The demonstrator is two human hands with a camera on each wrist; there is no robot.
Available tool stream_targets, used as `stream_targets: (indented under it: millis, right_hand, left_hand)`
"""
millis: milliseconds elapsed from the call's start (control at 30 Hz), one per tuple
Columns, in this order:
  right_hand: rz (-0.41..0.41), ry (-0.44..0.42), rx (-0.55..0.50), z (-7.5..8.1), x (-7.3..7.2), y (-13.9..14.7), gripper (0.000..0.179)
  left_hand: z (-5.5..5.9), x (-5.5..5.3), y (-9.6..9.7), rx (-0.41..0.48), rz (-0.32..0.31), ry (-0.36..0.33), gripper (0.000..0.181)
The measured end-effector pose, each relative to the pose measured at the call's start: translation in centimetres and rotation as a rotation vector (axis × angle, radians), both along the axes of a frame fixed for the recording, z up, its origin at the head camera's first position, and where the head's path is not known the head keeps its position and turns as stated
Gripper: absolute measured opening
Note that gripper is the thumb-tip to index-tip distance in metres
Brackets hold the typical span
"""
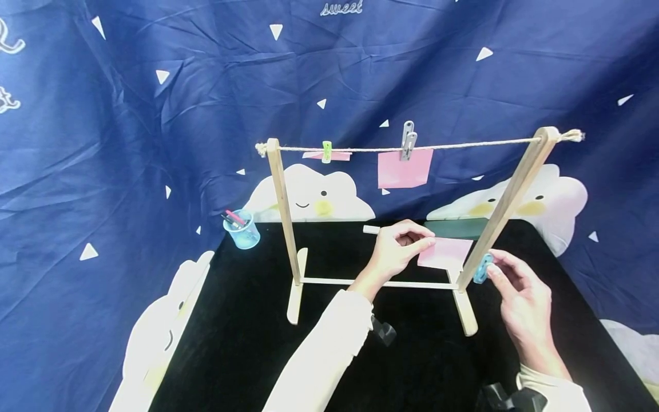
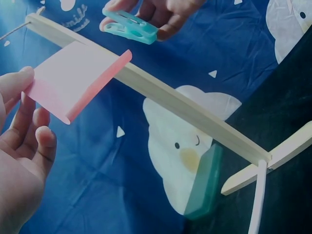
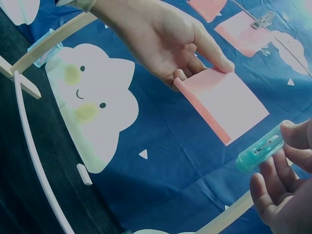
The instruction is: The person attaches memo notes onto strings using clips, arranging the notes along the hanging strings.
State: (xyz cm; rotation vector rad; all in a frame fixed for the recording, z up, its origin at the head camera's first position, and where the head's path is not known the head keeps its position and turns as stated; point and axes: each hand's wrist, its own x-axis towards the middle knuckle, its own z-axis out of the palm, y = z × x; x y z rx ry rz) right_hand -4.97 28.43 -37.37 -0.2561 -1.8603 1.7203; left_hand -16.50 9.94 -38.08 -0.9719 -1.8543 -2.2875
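My left hand [image 1: 395, 252] pinches a pink sticky note [image 1: 445, 253] by its left edge, in front of the wooden stand's right post. One edge of the note curls over, as the left wrist view shows. Just right of that post, my right hand [image 1: 525, 297] holds a blue-green clothespin [image 1: 483, 269] between thumb and fingers. Above both hands a rope [image 1: 463, 146] runs between the two posts. On it hang a pink note [image 1: 404, 169] under a grey clip [image 1: 408, 141] and another pink note [image 1: 341, 155] under a green clip [image 1: 326, 152].
The wooden stand [image 1: 507, 200] rests on a black tabletop [image 1: 247, 343]. A blue pen cup [image 1: 243, 230] with pens sits at the back left. Behind the right post lies a dark green flat box [image 1: 455, 229]. A small white object [image 1: 370, 229] lies beside my left hand.
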Motion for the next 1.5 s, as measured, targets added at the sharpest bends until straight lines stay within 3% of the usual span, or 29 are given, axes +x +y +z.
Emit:
stream_targets:
  millis: [800,1033,1500]
  right_hand:
    - [0.010,0.062,0.052,0.6,0.0,0.1,0.027]
    - [0.021,0.061,0.016,0.7,0.1,0.2,0.026]
    - [0.005,0.063,0.013,0.9,0.2,0.7,0.026]
  left_hand:
    - [1.9,-0.7,1.6,0.026,0.029,-0.004,0.016]
    - [2.5,-0.7,2.0,0.035,0.047,-0.013,0.014]
    - [3.4,-1.1,2.5,-0.013,0.074,0.032,0.015]
